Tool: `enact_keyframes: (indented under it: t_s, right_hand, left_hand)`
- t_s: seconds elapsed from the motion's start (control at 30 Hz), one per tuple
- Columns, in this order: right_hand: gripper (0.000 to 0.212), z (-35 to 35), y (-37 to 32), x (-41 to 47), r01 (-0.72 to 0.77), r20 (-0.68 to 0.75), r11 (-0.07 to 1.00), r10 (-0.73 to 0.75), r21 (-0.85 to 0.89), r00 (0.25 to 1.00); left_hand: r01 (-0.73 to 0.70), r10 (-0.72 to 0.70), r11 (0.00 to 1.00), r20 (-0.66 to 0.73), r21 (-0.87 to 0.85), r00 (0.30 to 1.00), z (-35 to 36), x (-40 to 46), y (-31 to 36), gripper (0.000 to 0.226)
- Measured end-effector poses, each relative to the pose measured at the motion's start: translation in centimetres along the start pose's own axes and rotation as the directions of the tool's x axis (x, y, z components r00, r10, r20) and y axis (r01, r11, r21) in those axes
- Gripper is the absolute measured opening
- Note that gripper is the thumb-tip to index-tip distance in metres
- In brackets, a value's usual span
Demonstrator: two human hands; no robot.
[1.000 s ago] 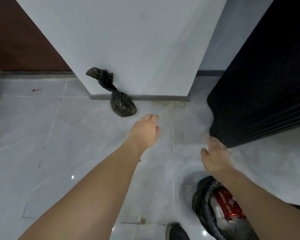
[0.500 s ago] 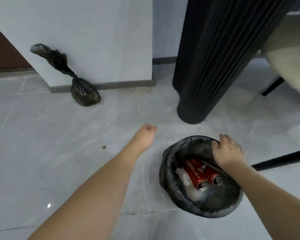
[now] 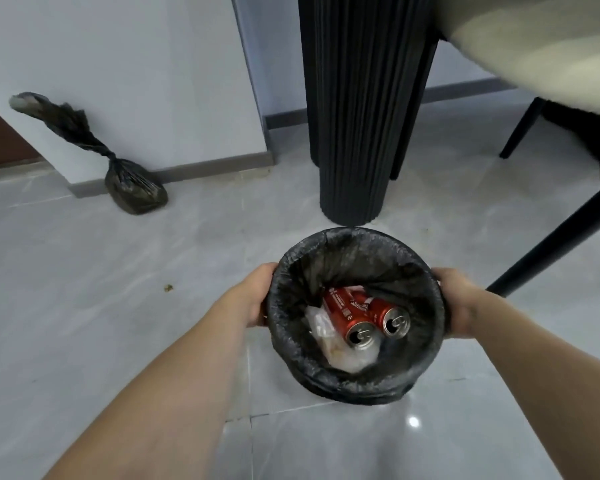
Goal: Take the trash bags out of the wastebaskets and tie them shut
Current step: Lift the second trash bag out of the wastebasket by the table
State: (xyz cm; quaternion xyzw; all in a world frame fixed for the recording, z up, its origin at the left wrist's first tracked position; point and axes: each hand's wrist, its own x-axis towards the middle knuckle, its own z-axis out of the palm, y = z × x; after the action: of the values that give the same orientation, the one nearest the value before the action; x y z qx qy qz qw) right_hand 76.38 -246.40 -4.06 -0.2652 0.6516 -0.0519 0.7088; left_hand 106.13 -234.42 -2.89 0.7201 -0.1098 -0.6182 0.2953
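A round wastebasket lined with a black trash bag (image 3: 355, 247) stands on the grey tile floor in front of me. Two red cans (image 3: 361, 311) and crumpled clear plastic (image 3: 336, 348) lie inside. My left hand (image 3: 257, 296) grips the bag-covered rim on the left side. My right hand (image 3: 459, 301) grips the rim on the right side. A second black trash bag (image 3: 132, 187), tied with a twisted neck, leans against the white wall at the left.
A black fluted column (image 3: 357, 133) rises just behind the basket. A pale chair seat (image 3: 541, 46) with black legs (image 3: 561, 226) is at the right. A small crumb (image 3: 168, 288) lies on the floor left of the basket.
The view swung right and down to centre on the basket. My left hand moved from the open floor to the left rim, and my right hand shifted to the right rim.
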Motion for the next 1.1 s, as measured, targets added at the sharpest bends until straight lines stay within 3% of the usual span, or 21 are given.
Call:
enact_keyframes:
  t_s: [0.07, 0.17, 0.3, 0.4, 0.63, 0.73, 0.83, 0.9, 1.0, 1.1]
  right_hand:
    - [0.059, -0.2, 1.0, 1.0, -0.018, 0.062, 1.000, 0.020, -0.025, 0.998]
    - [0.050, 0.0, 1.8, 0.6, -0.020, 0.065, 0.999, 0.022, -0.033, 0.998]
    - [0.017, 0.2, 1.6, -1.9, 0.047, -0.108, 0.984, -0.067, -0.171, 0.992]
    - [0.023, 0.3, 1.3, -4.0, 0.080, -0.186, 0.954, -0.137, -0.288, 0.973]
    - [0.029, 0.2, -0.5, -8.0, 0.151, -0.257, 0.895, -0.276, -0.420, 0.926]
    - [0.017, 1.0, -2.5, -10.2, 0.255, -0.213, 0.749, -0.466, -0.611, 0.859]
    - [0.024, 2.4, -3.5, -11.6, 0.288, -0.180, 0.627, -0.574, -0.724, 0.799]
    - [0.025, 3.7, -3.6, -12.0, 0.349, -0.153, 0.712, -0.537, -0.609, 0.829]
    - [0.021, 4.2, -3.6, -12.7, 0.339, -0.126, 0.931, -0.355, -0.135, 0.926]
    - [0.026, 4.3, -3.2, -13.2, 0.329, -0.071, 0.941, -0.324, 0.078, 0.943]
  left_hand:
    - [-0.021, 0.019, 0.998, -0.045, -0.065, 0.999, 0.2, -0.6, -0.5, 0.046]
    - [-0.102, 0.072, 0.988, -0.232, -0.120, 0.970, 0.3, -1.7, -1.2, 0.021]
    - [-0.168, 0.109, 0.978, -0.393, -0.120, 0.913, 0.1, -3.6, -1.2, 0.015]
    - [-0.135, 0.083, 0.986, -0.408, -0.102, 0.909, 0.4, -5.5, -0.6, 0.018]
    - [-0.158, 0.055, 0.959, -0.391, -0.234, 0.919, 1.4, -8.3, 1.8, 0.030]
    - [-0.206, 0.105, 0.945, -0.360, -0.255, 0.927, 2.3, -10.0, 3.8, 0.027]
    - [-0.216, 0.134, 0.944, -0.310, -0.250, 0.941, 3.1, -11.4, 5.0, 0.031]
    - [-0.230, 0.149, 0.937, -0.297, -0.262, 0.943, 3.4, -11.9, 5.2, 0.033]
    - [-0.312, 0.233, 0.910, -0.287, -0.274, 0.929, 3.5, -12.3, 5.0, 0.027]
    - [-0.456, 0.379, 0.863, -0.316, -0.219, 0.870, 3.2, -12.3, 5.0, 0.017]
